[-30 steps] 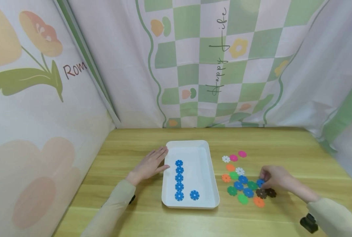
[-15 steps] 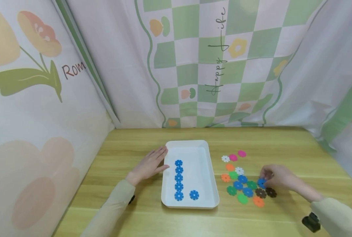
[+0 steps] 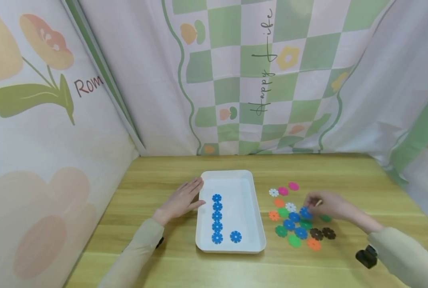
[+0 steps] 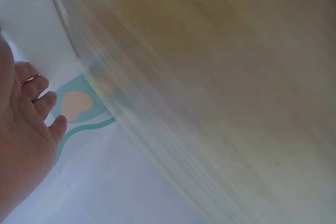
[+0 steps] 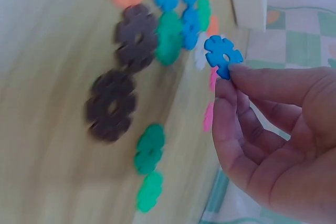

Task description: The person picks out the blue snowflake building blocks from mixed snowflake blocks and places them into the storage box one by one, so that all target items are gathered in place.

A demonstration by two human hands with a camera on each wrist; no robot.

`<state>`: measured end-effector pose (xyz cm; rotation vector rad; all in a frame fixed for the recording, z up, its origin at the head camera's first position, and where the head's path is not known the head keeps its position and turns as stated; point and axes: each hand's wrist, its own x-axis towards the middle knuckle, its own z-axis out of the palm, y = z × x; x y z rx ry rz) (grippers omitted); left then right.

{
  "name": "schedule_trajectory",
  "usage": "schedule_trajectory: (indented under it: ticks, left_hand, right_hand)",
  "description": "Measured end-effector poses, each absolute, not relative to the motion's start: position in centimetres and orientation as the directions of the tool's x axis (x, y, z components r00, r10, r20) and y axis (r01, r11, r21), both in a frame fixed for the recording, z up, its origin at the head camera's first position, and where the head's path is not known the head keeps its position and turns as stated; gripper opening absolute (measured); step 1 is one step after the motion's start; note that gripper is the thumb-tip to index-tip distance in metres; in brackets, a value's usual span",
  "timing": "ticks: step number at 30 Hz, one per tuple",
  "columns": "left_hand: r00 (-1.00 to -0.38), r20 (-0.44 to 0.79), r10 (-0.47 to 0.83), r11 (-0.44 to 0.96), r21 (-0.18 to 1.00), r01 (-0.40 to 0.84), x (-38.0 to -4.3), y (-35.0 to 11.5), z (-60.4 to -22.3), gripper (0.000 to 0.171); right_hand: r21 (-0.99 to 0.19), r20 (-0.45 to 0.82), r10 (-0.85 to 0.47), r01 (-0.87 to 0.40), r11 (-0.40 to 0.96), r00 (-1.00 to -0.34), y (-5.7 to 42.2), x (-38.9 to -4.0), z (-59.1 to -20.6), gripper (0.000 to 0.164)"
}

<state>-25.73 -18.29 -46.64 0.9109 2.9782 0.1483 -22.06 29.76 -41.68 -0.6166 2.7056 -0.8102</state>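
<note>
My right hand [image 3: 327,205] pinches a blue snowflake disc [image 5: 222,55] between thumb and fingertips, held above the loose discs on the table. In the right wrist view the disc stands tilted, its notched rim and centre hole showing. My left hand [image 3: 181,201] lies beside the white tray [image 3: 250,208], fingers straight, fingertips at its left rim. Inside the tray a column of several blue discs [image 3: 217,216] runs along the left side. One more blue disc [image 3: 236,237] lies apart, to the right of the column's near end.
Loose discs in several colours spread right of the tray: blue [image 3: 301,233], brown [image 3: 329,233], orange [image 3: 313,244], bright green [image 3: 294,241], pink [image 3: 293,186] and white [image 3: 273,193]. Printed curtains [image 3: 232,80] hang behind the wooden table [image 3: 163,264].
My right hand has lifted the blue disc off the table and moved left with it, uncovering a green disc behind. The left hand and tray stay put.
</note>
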Motion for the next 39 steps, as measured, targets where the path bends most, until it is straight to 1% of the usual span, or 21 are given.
schedule_trajectory:
  ticks: [8,14,17,23,29,33,36,39]
  left_hand:
    - [-0.827,-0.001,0.562,0.825,0.07,0.561,-25.9,-18.3,-46.5,0.077]
    - [-0.824,0.002,0.567,0.823,0.039,0.567,-26.0,-18.3,-46.4,0.077]
    - [-0.82,0.011,0.572,0.82,0.024,0.572,-26.0,-18.3,-46.4,0.077]
    - [-0.822,0.016,0.57,0.822,0.016,0.57,-26.0,-18.3,-46.4,0.077]
    - [-0.825,0.006,0.565,0.825,0.015,0.565,-26.0,-18.3,-46.4,0.077]
    - [-0.824,0.008,0.567,0.823,0.012,0.567,-26.0,-18.3,-46.6,0.077]
    - [-0.822,0.014,0.569,0.822,0.018,0.569,-25.9,-18.3,-46.6,0.076]
    - [-0.823,0.015,0.568,0.823,0.025,0.568,-25.8,-18.2,-46.5,0.076]
  right_hand:
    - [-0.697,-0.204,-0.485,-0.222,0.682,-0.85,25.9,-23.4,-39.9,0.015]
    - [-0.743,-0.21,-0.544,-0.229,0.629,-0.813,22.8,-24.4,-38.8,0.017]
    - [-0.749,-0.198,-0.572,-0.253,0.612,-0.796,21.1,-24.7,-38.4,0.015]
    - [-0.716,-0.176,-0.602,-0.318,0.621,-0.779,18.0,-25.2,-38.5,0.008]
    - [-0.675,-0.198,-0.626,-0.358,0.645,-0.754,15.4,-25.6,-39.3,0.004]
    - [-0.643,-0.242,-0.615,-0.35,0.681,-0.751,13.8,-25.6,-40.0,0.003]
    - [-0.631,-0.285,-0.593,-0.318,0.707,-0.753,12.7,-25.4,-40.4,0.005]
    - [-0.628,-0.302,-0.595,-0.314,0.712,-0.745,11.8,-25.1,-40.9,0.005]
